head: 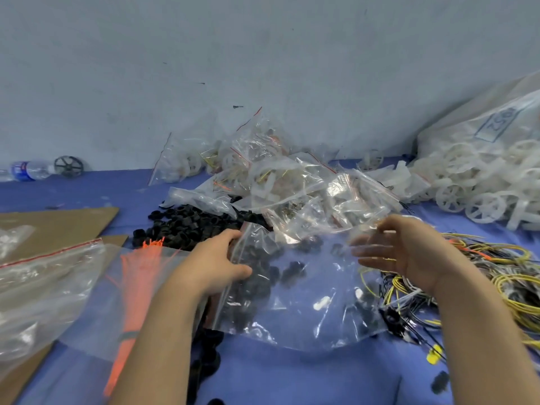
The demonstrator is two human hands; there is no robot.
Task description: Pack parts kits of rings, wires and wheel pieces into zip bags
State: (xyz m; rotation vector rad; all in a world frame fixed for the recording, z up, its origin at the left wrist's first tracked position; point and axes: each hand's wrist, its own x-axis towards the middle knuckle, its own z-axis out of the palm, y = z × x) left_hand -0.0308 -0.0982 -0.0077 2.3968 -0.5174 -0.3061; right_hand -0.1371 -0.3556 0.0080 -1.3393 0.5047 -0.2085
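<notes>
Our left hand (222, 263) grips the left edge of a clear zip bag (306, 305), thumb on the near side and fingers curled round the far side. The bag hangs spread between our two hands, above the blue table cover (292, 378). Dark rings show through it near the left hand. We cannot tell whether they lie inside the bag or under it.

Our right hand (400, 252) is at the bag's right side with its fingers stretched out and spread. It is blurred, and we cannot tell whether the fingertips touch the plastic.

Just beyond the left hand lies a pile of black rings (187, 225). Beyond both hands is a heap of filled bags (295, 182) against the wall. To the right of the right hand and under its wrist sprawl yellow and black wires (502, 277). Further beyond that hand sit the white wheel pieces (482, 200), some of them spilling from a big sack (479, 127).

Left of the left forearm is a bundle of orange cable ties (137, 276) in a clear sleeve, partly on a sheet of cardboard (58, 226). Far off to the left, by the wall, lie a water bottle (29, 170) and a dark wheel (68, 166).
</notes>
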